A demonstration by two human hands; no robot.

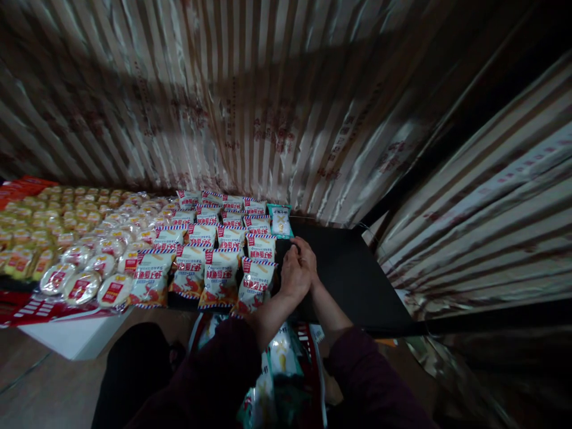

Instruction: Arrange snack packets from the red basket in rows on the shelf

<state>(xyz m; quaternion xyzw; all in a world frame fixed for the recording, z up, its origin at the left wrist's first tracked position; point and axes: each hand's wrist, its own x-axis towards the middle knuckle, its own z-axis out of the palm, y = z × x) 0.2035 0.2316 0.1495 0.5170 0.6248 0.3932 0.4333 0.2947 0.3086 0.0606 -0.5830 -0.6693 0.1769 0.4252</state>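
Note:
My left hand (294,280) and my right hand (307,257) are pressed together over the black tabletop (353,268). Their fingers are curled in against each other, and whatever lies between them, if anything, is hidden. Just left of them stand rows of white snack bags (222,275) with red lettering and striped top edges. The nearest of these, a front-row snack bag (255,286), is beside my left forearm. Beyond my fingertips, at the back end of the rows, a single teal-and-white snack bag (280,221) rests on the table.
Round white wrapped snacks (83,288) and yellow wrapped snacks (20,261) cover the table's left part. Below my forearms an open bag holds more teal snack bags (282,351). Striped curtains (250,107) hang behind and at right. A white box (78,336) stands under the table's left side.

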